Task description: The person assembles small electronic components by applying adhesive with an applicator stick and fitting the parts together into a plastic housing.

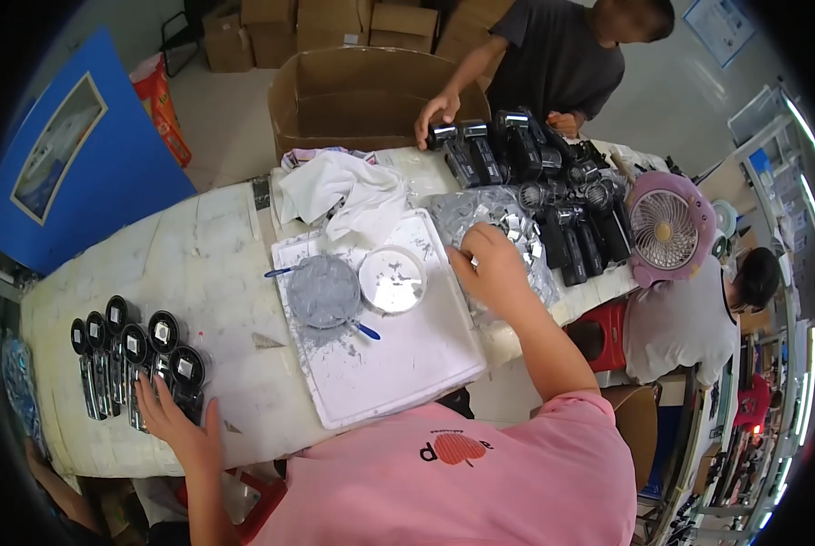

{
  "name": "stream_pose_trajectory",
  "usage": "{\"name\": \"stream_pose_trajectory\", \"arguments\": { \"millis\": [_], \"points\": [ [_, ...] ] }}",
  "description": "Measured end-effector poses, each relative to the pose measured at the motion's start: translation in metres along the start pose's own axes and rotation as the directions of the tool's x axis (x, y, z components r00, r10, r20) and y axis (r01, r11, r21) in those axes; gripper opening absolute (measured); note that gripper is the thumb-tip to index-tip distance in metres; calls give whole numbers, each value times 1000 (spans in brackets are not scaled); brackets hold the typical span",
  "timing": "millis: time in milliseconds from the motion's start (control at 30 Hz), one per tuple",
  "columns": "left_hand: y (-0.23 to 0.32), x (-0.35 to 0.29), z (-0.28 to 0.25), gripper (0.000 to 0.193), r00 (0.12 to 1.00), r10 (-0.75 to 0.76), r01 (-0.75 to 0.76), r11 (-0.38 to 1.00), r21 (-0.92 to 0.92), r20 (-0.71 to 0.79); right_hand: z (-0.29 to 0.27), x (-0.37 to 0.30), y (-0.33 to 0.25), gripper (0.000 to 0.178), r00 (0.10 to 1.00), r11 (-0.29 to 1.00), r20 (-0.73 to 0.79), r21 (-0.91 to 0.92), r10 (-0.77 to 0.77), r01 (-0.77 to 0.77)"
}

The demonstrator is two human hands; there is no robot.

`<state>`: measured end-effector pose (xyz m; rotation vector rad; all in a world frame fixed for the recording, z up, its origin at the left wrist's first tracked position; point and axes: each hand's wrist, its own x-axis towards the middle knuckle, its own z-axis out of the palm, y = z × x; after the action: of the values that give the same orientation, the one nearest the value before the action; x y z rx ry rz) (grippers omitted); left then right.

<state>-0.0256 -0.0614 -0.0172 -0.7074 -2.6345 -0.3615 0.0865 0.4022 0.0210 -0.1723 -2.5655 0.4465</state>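
My left hand (176,420) lies with fingers spread at the near end of a group of glossy black handheld devices (134,344) on the left of the table. They have round heads, each with a pale square at its centre. Its fingertips touch or rest just by the nearest device. My right hand (496,268) is at a clear plastic bag (466,207) strewn with small silvery pieces (522,227). Thumb and forefinger are pinched together on one small silvery piece (475,261).
A white tray (398,382) holds a grey-smeared round dish (323,291), a white bowl (393,280) and a blue-handled tool (367,331). Beyond are white cloths (344,191), more black devices (571,227) and a pink fan (669,226). Across the table a co-worker's hand (437,116) touches a device.
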Motion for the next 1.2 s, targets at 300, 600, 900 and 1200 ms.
{"name": "stream_pose_trajectory", "arguments": {
  "millis": [300,600,900,1200],
  "points": [
    [50,19,6,74,982,173,-186,962,-201,-80,37,106,110,29,980,917,28,-360,196,-173],
    [78,16,6,73,957,265,-290,875,-387,-119,36,122,133,43,831,850,177,-121,527,-514],
    [109,16,-8,81,941,337,-270,714,-646,-20,-19,90,10,34,734,624,526,414,430,-662],
    [150,44,8,72,891,-385,113,-330,-937,242,15,-15,-118,51,825,845,500,532,-265,-50]
  ]
}}
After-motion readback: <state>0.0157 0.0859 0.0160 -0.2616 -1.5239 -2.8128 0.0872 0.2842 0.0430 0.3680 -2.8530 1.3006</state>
